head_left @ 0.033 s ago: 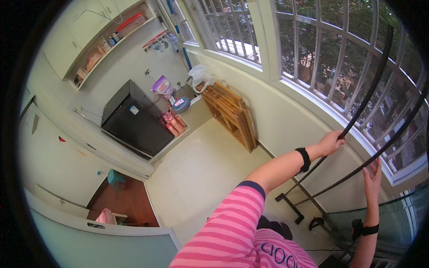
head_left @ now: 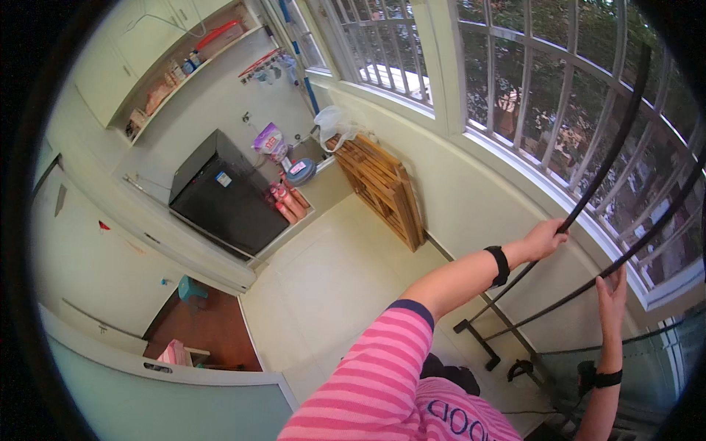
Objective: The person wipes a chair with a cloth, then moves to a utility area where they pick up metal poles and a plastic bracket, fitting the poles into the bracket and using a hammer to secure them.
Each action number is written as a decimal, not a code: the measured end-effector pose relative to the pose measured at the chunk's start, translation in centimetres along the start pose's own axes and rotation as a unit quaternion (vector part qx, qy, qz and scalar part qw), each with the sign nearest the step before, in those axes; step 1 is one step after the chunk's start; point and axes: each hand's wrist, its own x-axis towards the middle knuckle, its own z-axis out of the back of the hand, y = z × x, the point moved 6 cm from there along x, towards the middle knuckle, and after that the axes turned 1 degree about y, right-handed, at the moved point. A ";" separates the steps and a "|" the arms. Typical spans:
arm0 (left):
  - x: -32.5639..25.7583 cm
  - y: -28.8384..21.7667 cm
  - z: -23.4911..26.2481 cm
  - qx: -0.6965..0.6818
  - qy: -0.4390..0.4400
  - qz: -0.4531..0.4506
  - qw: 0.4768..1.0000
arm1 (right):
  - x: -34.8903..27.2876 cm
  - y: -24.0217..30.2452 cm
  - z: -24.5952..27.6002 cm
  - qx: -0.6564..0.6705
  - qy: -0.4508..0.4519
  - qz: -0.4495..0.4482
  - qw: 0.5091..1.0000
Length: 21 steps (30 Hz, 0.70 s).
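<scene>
A tall black stand (head_left: 515, 278) has two long upright poles and a short crosswise foot on the floor. It leans across the picture from the floor up past the window at the right. My left hand (head_left: 544, 240) is wrapped round its left pole. At the right pole, my right hand (head_left: 610, 295) touches it with thumb and fingers apart; the fingertips are partly hidden behind the pole. I wear a black band on each wrist, and the left sleeve is pink striped.
Barred windows (head_left: 565, 110) run along the right wall. A folded wooden rack (head_left: 382, 192) with a plastic bag (head_left: 336, 126) leans below them. At the far left stand a black fridge (head_left: 229, 198) and pink bottles (head_left: 291, 203). A glass panel (head_left: 625, 375) is beside my right forearm.
The room sits very slightly further right in the picture. Both hands keep their places at the poles.
</scene>
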 end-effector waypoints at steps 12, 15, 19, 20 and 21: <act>-2.1 1.0 -1.3 0.012 0.026 -0.022 0.999 | 0.2 -2.6 -2.1 0.088 0.004 -0.017 0.996; -3.5 0.6 -0.3 0.014 0.077 0.009 0.997 | -1.1 -2.8 -3.3 0.091 -0.003 -0.032 0.995; -5.5 -1.5 1.7 -0.008 0.146 -0.003 0.989 | -2.7 -2.9 -4.1 0.049 -0.033 -0.068 0.996; -5.6 -1.5 1.7 -0.015 0.145 -0.009 0.989 | -2.9 -2.7 -3.5 0.050 -0.047 -0.067 0.995; -5.5 -1.8 1.7 -0.025 0.140 -0.044 0.989 | -3.2 -2.3 -3.1 0.056 -0.058 -0.061 0.995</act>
